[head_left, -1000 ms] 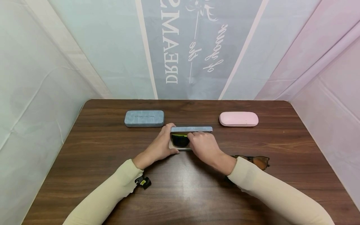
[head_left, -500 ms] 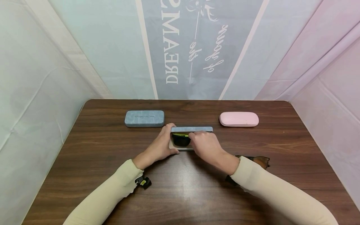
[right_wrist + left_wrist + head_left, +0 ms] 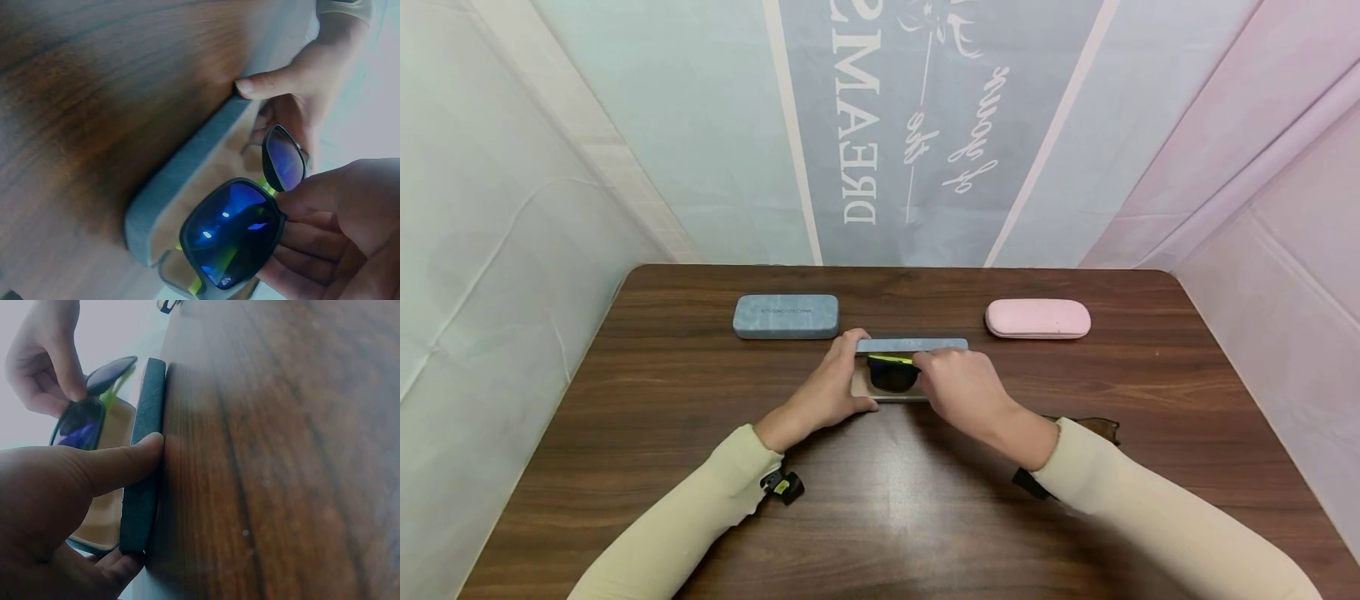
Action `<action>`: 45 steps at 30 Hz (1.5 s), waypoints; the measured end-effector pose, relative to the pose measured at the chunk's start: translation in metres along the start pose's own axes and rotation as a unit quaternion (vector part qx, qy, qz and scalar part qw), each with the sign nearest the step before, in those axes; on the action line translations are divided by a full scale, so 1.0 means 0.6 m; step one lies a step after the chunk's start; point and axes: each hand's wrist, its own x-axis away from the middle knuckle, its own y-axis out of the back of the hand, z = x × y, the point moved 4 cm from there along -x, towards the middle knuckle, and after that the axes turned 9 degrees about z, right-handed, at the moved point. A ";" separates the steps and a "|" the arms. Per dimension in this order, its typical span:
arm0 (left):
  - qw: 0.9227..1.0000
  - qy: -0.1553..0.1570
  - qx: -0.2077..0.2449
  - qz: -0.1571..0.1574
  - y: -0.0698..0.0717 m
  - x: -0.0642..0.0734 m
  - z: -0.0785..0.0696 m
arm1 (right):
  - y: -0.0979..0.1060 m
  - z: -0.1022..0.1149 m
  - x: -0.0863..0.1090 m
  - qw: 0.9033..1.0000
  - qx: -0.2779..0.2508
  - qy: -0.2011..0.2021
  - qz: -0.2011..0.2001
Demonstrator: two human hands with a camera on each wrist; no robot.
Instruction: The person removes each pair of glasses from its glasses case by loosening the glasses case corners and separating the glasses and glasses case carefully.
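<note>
My left hand (image 3: 822, 390) grips the left end of an open blue glasses case (image 3: 917, 344), thumb on the near edge and fingers at the far side. Its beige lining shows in both wrist views. My right hand (image 3: 967, 390) pinches a pair of dark sunglasses (image 3: 231, 228) near the bridge. Yellow-green shows on the inner side of their frame, and the lenses gleam blue in the right wrist view. In the head view the sunglasses are at the case opening, their right part hidden by my right hand. Whether they touch the lining, I cannot tell.
A closed blue glasses case (image 3: 786, 317) lies behind to the left, a closed pink one (image 3: 1037, 319) behind to the right. Brown-lensed sunglasses (image 3: 1101, 429) lie on the wooden table (image 3: 880, 517), partly covered by my right sleeve.
The right hand has shifted a little to the right, and the sunglasses have moved with it along the case. My left hand and the case have stayed in place.
</note>
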 end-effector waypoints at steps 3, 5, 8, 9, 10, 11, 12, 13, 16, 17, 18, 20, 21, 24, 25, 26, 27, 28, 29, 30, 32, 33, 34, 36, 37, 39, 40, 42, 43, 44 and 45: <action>1.000 0.002 -0.002 0.000 0.000 0.000 0.000 | 0.009 -0.001 0.005 1.000 -0.017 -0.002 0.012; 1.000 0.001 -0.003 0.000 -0.001 0.001 0.000 | 0.016 -0.001 0.008 0.999 -0.028 -0.003 0.019; 1.000 0.000 -0.003 -0.002 -0.001 0.001 -0.001 | 0.026 -0.002 0.012 0.999 -0.039 -0.004 0.026; 1.000 0.001 -0.003 -0.002 0.000 0.001 -0.001 | 0.029 -0.003 0.013 0.999 -0.043 -0.003 0.029; 1.000 0.001 -0.002 -0.002 0.000 0.001 -0.001 | 0.031 -0.004 0.014 0.998 -0.048 -0.003 0.033; 1.000 0.003 -0.003 -0.002 -0.001 0.001 -0.001 | 0.033 -0.004 0.015 0.998 -0.051 -0.002 0.037; 1.000 0.004 -0.003 -0.002 -0.001 0.002 -0.001 | 0.035 -0.005 0.016 0.998 -0.056 -0.002 0.041; 1.000 0.004 -0.003 -0.001 -0.001 0.001 -0.001 | 0.037 -0.006 0.017 0.997 -0.059 0.000 0.044; 1.000 0.006 -0.005 -0.001 -0.001 0.000 0.000 | 0.040 -0.007 0.021 0.996 -0.066 0.004 0.055; 1.000 0.008 -0.005 0.000 -0.002 0.000 0.000 | 0.041 -0.007 0.022 0.996 -0.068 0.005 0.059; 1.000 0.009 -0.005 0.001 -0.002 -0.001 0.000 | 0.041 -0.007 0.023 0.996 -0.069 0.006 0.063; 1.000 0.012 -0.006 0.003 -0.002 -0.001 0.001 | 0.040 -0.005 0.025 0.995 -0.073 0.010 0.072; 1.000 0.014 -0.006 0.004 -0.002 -0.001 0.001 | 0.039 -0.003 0.026 0.994 -0.074 0.012 0.077; 1.000 0.016 -0.010 0.005 -0.003 -0.002 0.002 | 0.037 0.002 0.029 0.993 -0.076 0.019 0.087; 1.000 0.017 -0.011 0.005 -0.003 -0.002 0.002 | 0.035 0.004 0.031 0.993 -0.076 0.024 0.090; 1.000 0.017 -0.012 0.004 -0.003 -0.002 0.002 | 0.034 0.006 0.032 0.992 -0.077 0.026 0.093; 1.000 0.018 -0.014 0.005 -0.003 -0.002 0.002 | 0.032 0.008 0.034 0.992 -0.079 0.029 0.096; 1.000 0.018 -0.014 0.005 -0.003 -0.002 0.002 | 0.031 0.010 0.036 0.992 -0.080 0.031 0.098; 1.000 0.019 -0.014 0.005 -0.003 -0.003 0.002 | 0.029 0.012 0.037 0.991 -0.080 0.033 0.101; 1.000 0.018 -0.015 0.004 -0.003 -0.003 0.002 | 0.028 0.014 0.039 0.991 -0.080 0.034 0.105; 1.000 0.017 -0.016 0.002 -0.004 -0.003 0.002 | 0.024 0.018 0.043 0.990 -0.081 0.034 0.114; 1.000 0.016 -0.016 0.001 -0.004 -0.003 0.002 | 0.022 0.019 0.045 0.989 -0.080 0.034 0.118; 1.000 0.015 -0.017 0.001 -0.004 -0.003 0.002 | 0.020 0.020 0.047 0.989 -0.079 0.033 0.123; 1.000 0.012 -0.018 0.001 -0.004 -0.003 0.002 | 0.017 0.022 0.050 0.987 -0.081 0.032 0.132; 1.000 0.012 -0.018 0.001 -0.003 -0.003 0.002 | 0.015 0.023 0.051 0.987 -0.084 0.031 0.136; 1.000 0.013 -0.016 0.002 -0.003 -0.003 0.002 | 0.011 0.024 0.054 0.985 -0.089 0.031 0.144; 1.000 0.013 -0.015 0.003 -0.002 -0.003 0.002 | 0.009 0.024 0.055 0.984 -0.092 0.032 0.148; 1.000 0.014 -0.014 0.001 -0.001 -0.002 0.001 | 0.003 0.025 0.056 0.983 -0.097 0.034 0.154; 1.000 0.015 -0.013 0.001 -0.001 -0.003 0.001 | 0.001 0.025 0.058 0.982 -0.098 0.036 0.156; 1.000 0.014 -0.013 0.000 -0.001 -0.003 0.000 | -0.002 0.025 0.059 0.982 -0.099 0.037 0.159; 1.000 0.015 -0.013 0.000 -0.001 -0.003 0.000 | -0.005 0.024 0.060 0.981 -0.100 0.038 0.161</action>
